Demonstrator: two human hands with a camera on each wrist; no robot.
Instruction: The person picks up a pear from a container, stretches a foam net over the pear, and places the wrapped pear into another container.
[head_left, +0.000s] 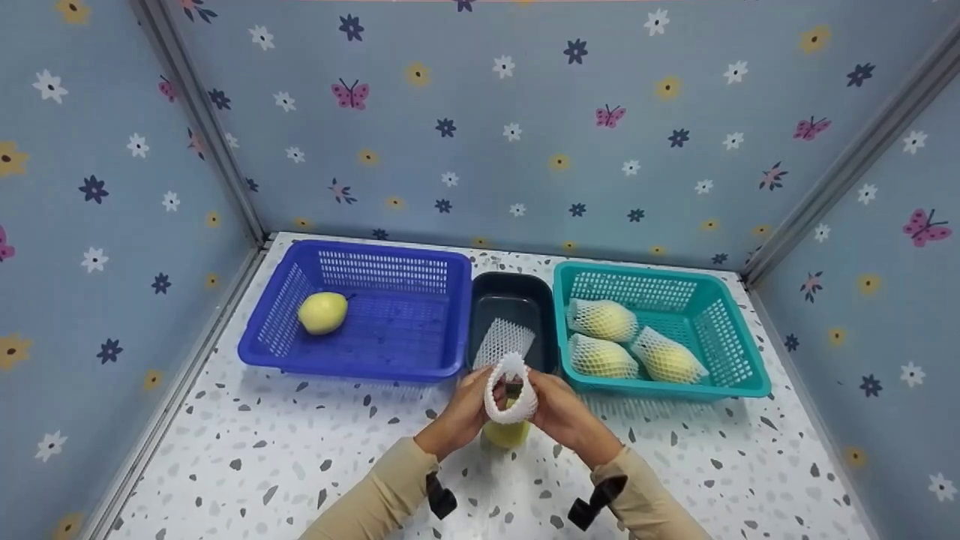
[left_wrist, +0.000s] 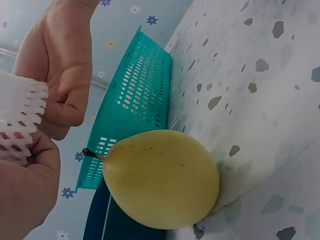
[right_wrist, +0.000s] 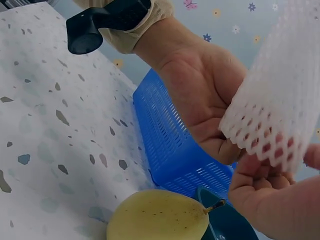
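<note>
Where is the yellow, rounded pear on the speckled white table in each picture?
Head: the yellow, rounded pear is low, just right of centre, partly covered.
Left wrist: the pear is low, near the middle.
Right wrist: the pear is bottom centre, cut off by the edge.
Shared landmark: the held white foam-mesh sleeve.
</note>
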